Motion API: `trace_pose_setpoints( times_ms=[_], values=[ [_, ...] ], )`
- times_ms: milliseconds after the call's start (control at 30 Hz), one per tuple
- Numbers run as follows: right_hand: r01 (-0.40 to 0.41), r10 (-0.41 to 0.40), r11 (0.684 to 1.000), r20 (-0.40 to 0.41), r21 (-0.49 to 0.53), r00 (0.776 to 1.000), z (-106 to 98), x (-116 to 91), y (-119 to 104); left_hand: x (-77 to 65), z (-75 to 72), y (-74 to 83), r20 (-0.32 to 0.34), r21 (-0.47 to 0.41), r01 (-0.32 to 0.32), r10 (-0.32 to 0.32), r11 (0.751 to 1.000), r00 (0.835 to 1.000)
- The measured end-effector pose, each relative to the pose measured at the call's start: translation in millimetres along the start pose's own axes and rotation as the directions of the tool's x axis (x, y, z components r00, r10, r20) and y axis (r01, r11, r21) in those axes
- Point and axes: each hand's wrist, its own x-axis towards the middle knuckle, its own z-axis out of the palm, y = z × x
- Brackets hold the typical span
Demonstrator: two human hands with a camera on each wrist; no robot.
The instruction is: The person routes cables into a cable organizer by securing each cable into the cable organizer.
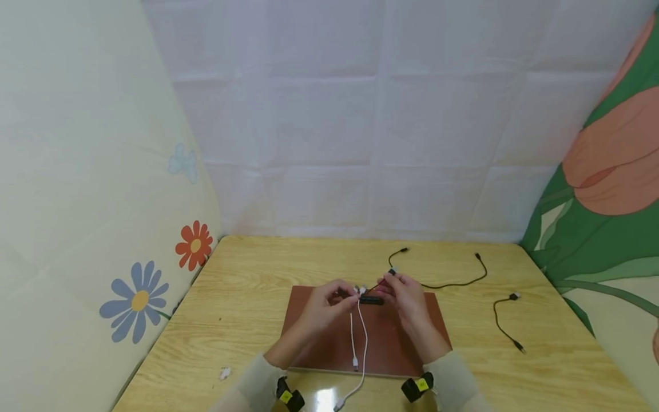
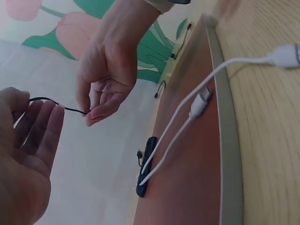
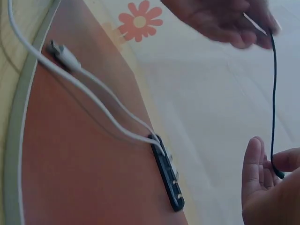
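Observation:
A short stretch of thin black cable (image 3: 273, 93) runs between my two hands, held up above the brown board (image 1: 391, 349). My left hand (image 1: 326, 306) pinches one end of it between thumb and fingers. The other end, with a dark plug (image 1: 392, 272), is pinched by my right hand (image 1: 404, 297). Just below the hands, a black slotted cable holder (image 2: 148, 161) lies near the board's far edge. Two white cables (image 2: 183, 104) pass through slots at one end of the holder and trail toward the near side. The holder's other slots (image 3: 176, 187) hold no cable.
Black cables (image 1: 453, 284) lie on the wooden table behind and right of the board. Another short black cable (image 1: 501, 326) rests at the right. A small white piece (image 1: 225, 373) lies at the left. Patterned cloth (image 1: 618, 171) and a white sheet (image 1: 329, 143) surround the table.

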Motion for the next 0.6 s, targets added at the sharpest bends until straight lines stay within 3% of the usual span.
trace_pose_setpoints(
  times_ms=[100,233,400,600],
  values=[
    [0.007,-0.008,0.998,-0.014,-0.064,1.0,-6,5,-1,-6.6,-3.0,0.4,0.063,0.179,0.01,-0.022,0.984,0.998],
    [0.033,-0.035,0.99,-0.014,-0.137,0.999,-11,10,-1,-13.2,-1.0,-1.2,0.138,0.373,0.07,-0.13,0.925,0.982],
    [0.062,-0.055,0.97,0.036,-0.233,0.998,-8,16,-1,-19.2,12.1,0.9,0.153,0.501,0.146,-0.254,0.853,0.955],
    [0.079,-0.023,0.926,0.154,-0.369,0.988,-8,24,3,-22.6,31.0,5.9,0.194,0.609,0.114,-0.287,0.785,0.938]
  ],
)
